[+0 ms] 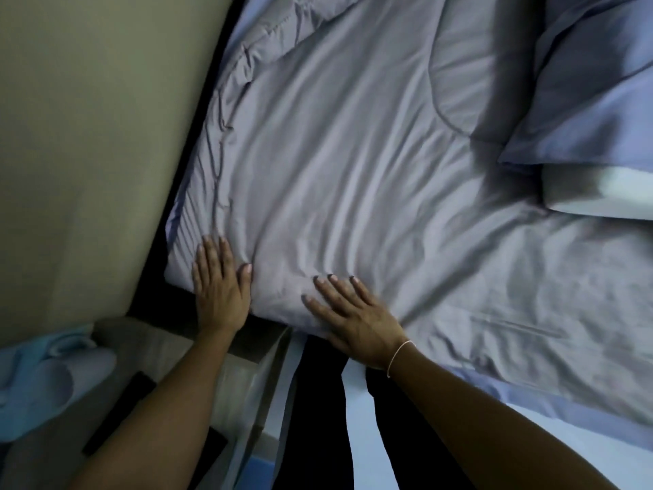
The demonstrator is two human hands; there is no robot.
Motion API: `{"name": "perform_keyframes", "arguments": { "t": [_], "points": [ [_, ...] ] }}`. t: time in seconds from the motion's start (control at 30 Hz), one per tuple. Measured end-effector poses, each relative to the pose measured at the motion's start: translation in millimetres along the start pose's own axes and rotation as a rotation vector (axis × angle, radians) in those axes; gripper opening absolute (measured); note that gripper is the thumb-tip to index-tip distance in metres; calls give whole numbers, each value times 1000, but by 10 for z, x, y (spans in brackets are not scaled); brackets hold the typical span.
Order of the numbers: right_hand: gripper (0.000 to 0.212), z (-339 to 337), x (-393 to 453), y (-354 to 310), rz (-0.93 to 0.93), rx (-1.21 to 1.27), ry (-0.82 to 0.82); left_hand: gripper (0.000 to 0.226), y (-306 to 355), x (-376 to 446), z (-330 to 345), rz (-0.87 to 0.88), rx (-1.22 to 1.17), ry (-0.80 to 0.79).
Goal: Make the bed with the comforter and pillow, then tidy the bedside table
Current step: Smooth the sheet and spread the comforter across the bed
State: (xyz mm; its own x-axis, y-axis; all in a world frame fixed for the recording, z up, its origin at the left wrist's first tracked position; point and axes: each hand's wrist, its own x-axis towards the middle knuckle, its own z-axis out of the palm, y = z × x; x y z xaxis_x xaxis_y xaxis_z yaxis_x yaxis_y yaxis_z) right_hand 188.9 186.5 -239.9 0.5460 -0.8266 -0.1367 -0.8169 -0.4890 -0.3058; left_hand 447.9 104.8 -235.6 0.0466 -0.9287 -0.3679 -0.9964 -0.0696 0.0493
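Both palms flat on comforter (pixel 353 153) at bed's near corner — left hand (pixel 221 288), right hand (pixel 353 320), fingers spread, gripping nothing — pressing wrinkles out. Pillow (pixel 593 100) lies at far right edge; counter (pixel 247 348) untidied.

The bed (pixel 357 387) carries a grey comforter (pixel 353 153), spread flat, with a pillow (pixel 593 100) upon it.

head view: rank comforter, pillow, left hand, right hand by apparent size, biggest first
1. comforter, fills most of the frame.
2. pillow, partly cut off at the right edge, so its full extent is unknown.
3. left hand and right hand: these look alike, no ranking. Both lie flat on the comforter.
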Motion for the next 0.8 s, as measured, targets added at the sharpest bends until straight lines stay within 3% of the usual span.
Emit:
{"name": "perform_keyframes", "arguments": {
  "t": [0.1,0.2,0.57,0.8],
  "points": [
    [68,-252,-132,162,196,20,25,73,297,-95,-181,-20,-39,-27],
    [64,-633,-317,341,416,-3,-7,63,792,-169,-519,72,-99,-34],
    [64,-2422,-1125,474,776,-40,107,53,2388,-875,-2161,541,-216,64],
    [62,-2977,-1750,547,932,-84,168,52,3154,-1061,-2776,728,-201,88]
  ]
}}
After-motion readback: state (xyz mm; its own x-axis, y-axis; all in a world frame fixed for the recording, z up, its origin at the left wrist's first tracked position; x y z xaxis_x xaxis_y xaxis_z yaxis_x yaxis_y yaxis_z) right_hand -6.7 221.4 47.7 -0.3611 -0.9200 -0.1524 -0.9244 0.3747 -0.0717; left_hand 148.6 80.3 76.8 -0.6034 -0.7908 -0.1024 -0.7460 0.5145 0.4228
